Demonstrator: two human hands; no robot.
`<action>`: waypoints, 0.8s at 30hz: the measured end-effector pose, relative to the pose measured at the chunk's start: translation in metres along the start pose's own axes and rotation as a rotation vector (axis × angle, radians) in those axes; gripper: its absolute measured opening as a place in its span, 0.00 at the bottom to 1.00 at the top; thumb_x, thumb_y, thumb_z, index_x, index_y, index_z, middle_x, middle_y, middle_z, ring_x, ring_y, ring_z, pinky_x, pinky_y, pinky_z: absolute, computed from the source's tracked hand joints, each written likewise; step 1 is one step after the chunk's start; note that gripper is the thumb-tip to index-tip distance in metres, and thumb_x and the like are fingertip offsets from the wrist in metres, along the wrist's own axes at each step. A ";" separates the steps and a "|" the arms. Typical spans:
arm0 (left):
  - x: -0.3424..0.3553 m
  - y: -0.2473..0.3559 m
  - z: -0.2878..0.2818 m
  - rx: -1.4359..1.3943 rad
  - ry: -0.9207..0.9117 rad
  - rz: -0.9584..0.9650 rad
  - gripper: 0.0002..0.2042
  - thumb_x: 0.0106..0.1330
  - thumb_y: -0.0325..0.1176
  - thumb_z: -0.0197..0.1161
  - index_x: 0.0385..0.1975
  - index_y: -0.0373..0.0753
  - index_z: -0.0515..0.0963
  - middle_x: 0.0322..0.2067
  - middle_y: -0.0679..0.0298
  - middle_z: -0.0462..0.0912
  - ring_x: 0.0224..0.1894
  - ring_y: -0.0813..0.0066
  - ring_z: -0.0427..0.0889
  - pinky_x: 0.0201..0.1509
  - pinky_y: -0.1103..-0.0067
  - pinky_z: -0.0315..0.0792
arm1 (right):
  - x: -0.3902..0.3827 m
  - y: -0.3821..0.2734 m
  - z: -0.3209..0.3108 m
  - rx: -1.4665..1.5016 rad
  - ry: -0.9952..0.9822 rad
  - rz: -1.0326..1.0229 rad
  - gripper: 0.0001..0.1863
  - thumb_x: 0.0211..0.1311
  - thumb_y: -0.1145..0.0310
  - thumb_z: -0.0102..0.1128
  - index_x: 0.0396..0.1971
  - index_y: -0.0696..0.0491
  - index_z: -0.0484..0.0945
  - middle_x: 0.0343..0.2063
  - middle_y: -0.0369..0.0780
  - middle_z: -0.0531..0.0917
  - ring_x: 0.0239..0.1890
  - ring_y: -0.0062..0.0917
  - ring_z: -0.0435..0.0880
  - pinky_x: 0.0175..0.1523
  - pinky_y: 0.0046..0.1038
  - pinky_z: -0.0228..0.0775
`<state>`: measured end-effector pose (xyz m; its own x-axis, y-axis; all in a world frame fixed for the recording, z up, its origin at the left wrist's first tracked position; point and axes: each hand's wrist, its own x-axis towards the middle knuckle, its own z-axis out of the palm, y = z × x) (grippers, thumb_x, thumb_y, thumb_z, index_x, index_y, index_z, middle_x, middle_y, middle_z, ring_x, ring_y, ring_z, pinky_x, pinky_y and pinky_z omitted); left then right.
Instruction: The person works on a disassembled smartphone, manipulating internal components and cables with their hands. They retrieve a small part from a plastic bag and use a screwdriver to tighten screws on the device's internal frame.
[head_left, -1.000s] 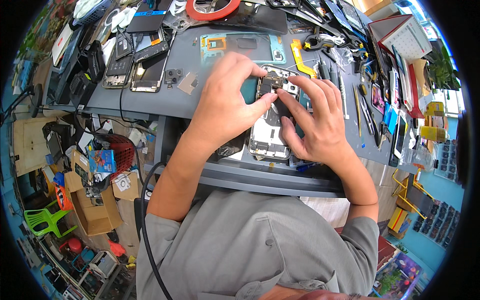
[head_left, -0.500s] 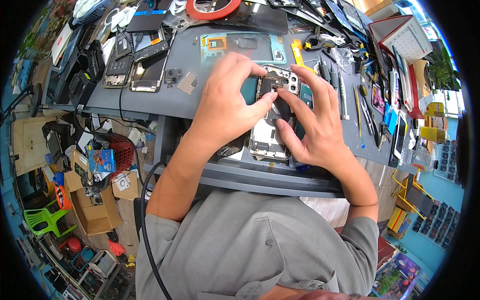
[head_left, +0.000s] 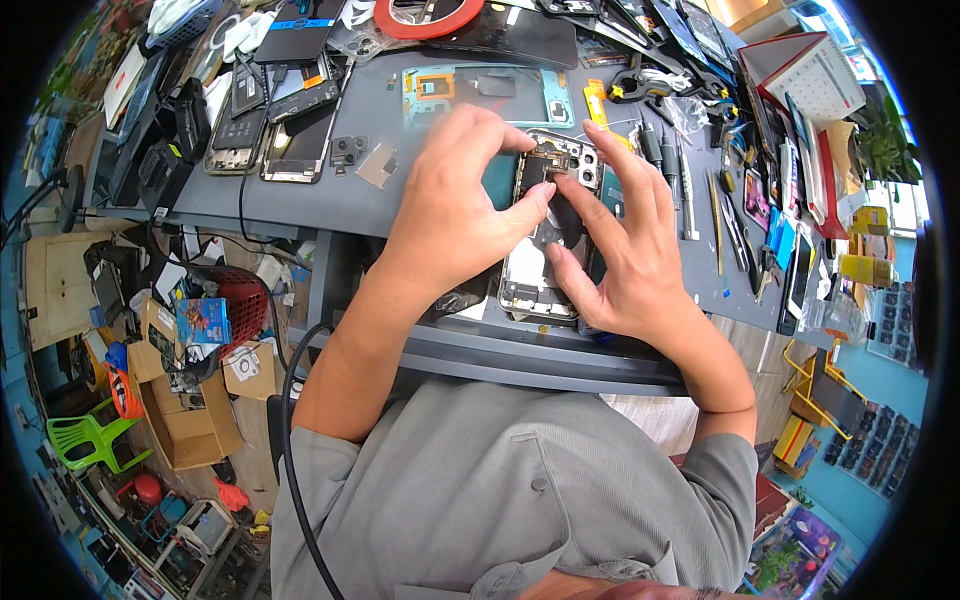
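Note:
An opened smartphone (head_left: 535,275) lies lengthwise at the desk's front, its metal frame and dark internal board (head_left: 542,162) exposed. My left hand (head_left: 452,205) grips the upper part from the left, index finger at the top edge and thumb on the board. My right hand (head_left: 630,255) is spread over the right side: one fingertip touches the board beside my left thumb, another finger is lifted past the camera housing (head_left: 587,165), and the thumb rests near the phone's middle. Above lies a pale blue phone frame (head_left: 558,105), with an orange flex cable (head_left: 595,97) to its right.
Disassembled phones (head_left: 232,150) and small metal parts (head_left: 375,165) lie left, tools (head_left: 688,195) right. Red tape (head_left: 420,25) and piled devices line the back. A black cable (head_left: 290,430) hangs beside my left arm. A cardboard box (head_left: 190,430) sits below the desk's left.
My right hand's upper finger has risen and straightened, and its thumb has slid slightly up and left over the phone. My left hand stays nearly still.

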<state>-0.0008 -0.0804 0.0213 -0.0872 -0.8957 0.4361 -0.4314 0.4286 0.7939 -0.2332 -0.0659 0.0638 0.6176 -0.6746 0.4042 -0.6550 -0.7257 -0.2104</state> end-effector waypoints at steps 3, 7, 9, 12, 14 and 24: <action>0.001 0.001 -0.001 -0.005 -0.007 -0.010 0.21 0.59 0.29 0.86 0.52 0.38 0.88 0.51 0.64 0.83 0.47 0.73 0.83 0.50 0.76 0.79 | 0.001 0.003 0.000 -0.016 0.022 -0.032 0.31 0.59 0.61 0.77 0.62 0.58 0.85 0.78 0.54 0.71 0.74 0.54 0.74 0.78 0.58 0.64; 0.001 0.001 -0.002 -0.002 -0.016 -0.007 0.21 0.59 0.29 0.86 0.51 0.39 0.87 0.51 0.64 0.83 0.48 0.72 0.83 0.49 0.76 0.79 | -0.001 0.004 -0.002 -0.040 0.002 -0.055 0.30 0.59 0.62 0.77 0.62 0.56 0.86 0.77 0.52 0.73 0.73 0.52 0.75 0.79 0.59 0.64; 0.001 0.000 -0.002 0.005 -0.015 -0.001 0.21 0.58 0.29 0.87 0.51 0.39 0.87 0.51 0.64 0.83 0.48 0.72 0.84 0.49 0.76 0.79 | -0.002 0.006 -0.003 -0.055 -0.009 -0.072 0.30 0.59 0.62 0.77 0.62 0.56 0.86 0.76 0.50 0.74 0.73 0.50 0.75 0.79 0.60 0.64; 0.001 0.000 -0.003 0.010 -0.031 -0.015 0.21 0.58 0.30 0.87 0.51 0.40 0.87 0.51 0.64 0.83 0.49 0.71 0.84 0.49 0.76 0.79 | 0.000 0.008 -0.006 -0.087 -0.026 -0.104 0.30 0.59 0.61 0.76 0.62 0.55 0.87 0.73 0.48 0.77 0.71 0.49 0.76 0.80 0.60 0.64; 0.002 0.002 -0.005 0.016 -0.046 -0.027 0.22 0.58 0.30 0.87 0.51 0.40 0.87 0.51 0.64 0.83 0.50 0.70 0.84 0.49 0.75 0.79 | 0.001 0.010 -0.008 -0.085 -0.034 -0.118 0.30 0.59 0.61 0.76 0.61 0.54 0.87 0.70 0.47 0.78 0.70 0.48 0.77 0.80 0.61 0.64; 0.003 0.002 -0.003 0.035 -0.041 0.031 0.22 0.58 0.29 0.87 0.51 0.40 0.87 0.51 0.61 0.83 0.48 0.67 0.84 0.49 0.72 0.78 | 0.001 0.019 -0.013 0.035 -0.036 -0.074 0.26 0.61 0.63 0.76 0.60 0.52 0.89 0.61 0.46 0.81 0.65 0.49 0.79 0.79 0.60 0.65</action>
<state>0.0010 -0.0818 0.0256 -0.1375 -0.8863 0.4423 -0.4588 0.4528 0.7645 -0.2509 -0.0779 0.0721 0.6796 -0.6230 0.3873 -0.5917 -0.7776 -0.2127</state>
